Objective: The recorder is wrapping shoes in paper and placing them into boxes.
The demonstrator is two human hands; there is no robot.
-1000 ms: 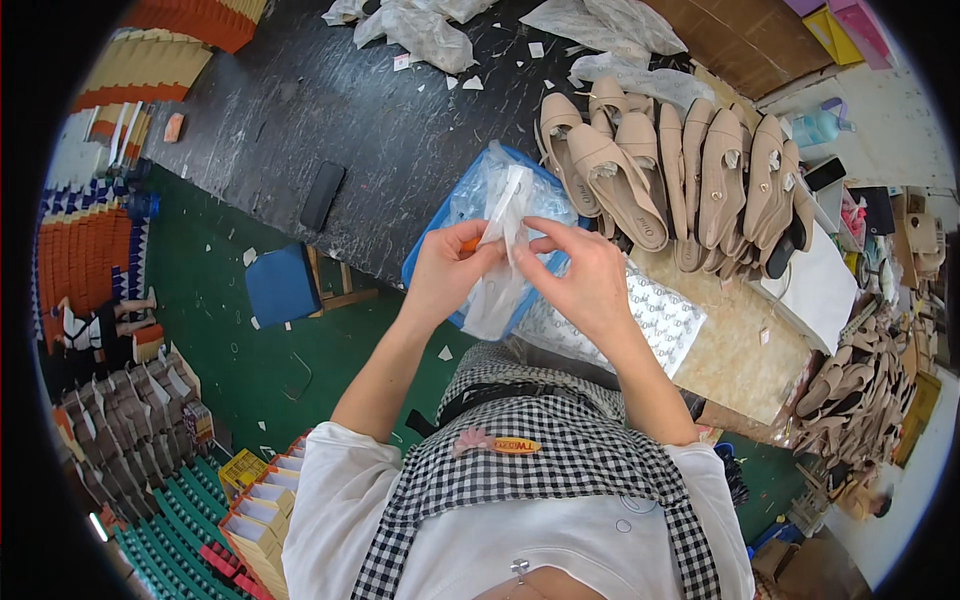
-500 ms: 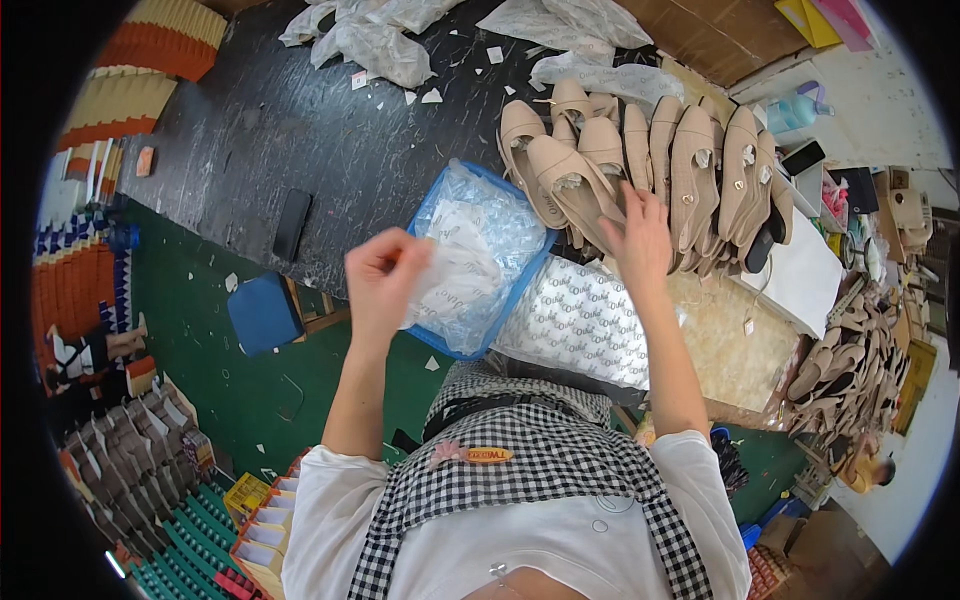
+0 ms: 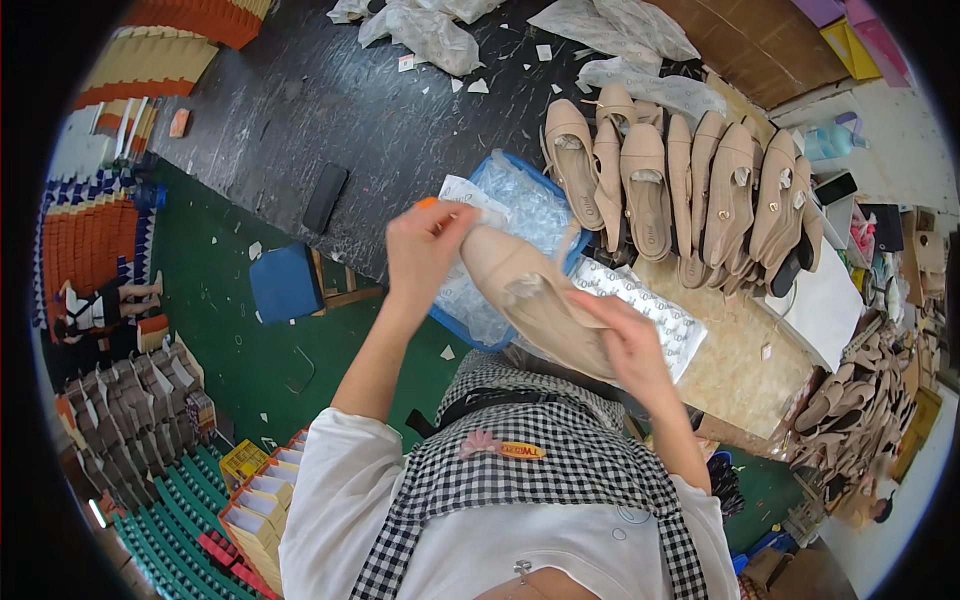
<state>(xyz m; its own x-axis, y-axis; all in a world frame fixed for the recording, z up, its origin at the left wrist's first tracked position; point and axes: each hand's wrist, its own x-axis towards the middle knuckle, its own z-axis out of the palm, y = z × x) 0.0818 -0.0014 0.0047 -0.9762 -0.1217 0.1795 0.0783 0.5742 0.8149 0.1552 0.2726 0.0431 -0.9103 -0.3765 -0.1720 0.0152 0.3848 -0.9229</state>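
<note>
I hold a beige flat shoe [image 3: 530, 290] between both hands, over a blue tray [image 3: 497, 165] of clear plastic bags. My right hand [image 3: 630, 345] grips the shoe's rear part from below. My left hand [image 3: 425, 245] pinches the toe end together with a clear plastic bag [image 3: 462, 198]. A row of several matching beige shoes [image 3: 690, 190] lies on the work table just beyond the tray.
A sheet of silver dotted stickers [image 3: 650, 310] lies on the speckled board [image 3: 740, 360] to my right. Crumpled plastic bags [image 3: 430, 25] lie on the dark floor [image 3: 330, 110]. A blue stool [image 3: 285, 283] stands left; stacked boxes [image 3: 250, 490] sit at lower left. More shoes [image 3: 860, 410] pile at right.
My right hand took a shoe from the row and brought it back toward me. My left hand, with the bag, now meets it at the toe.
</note>
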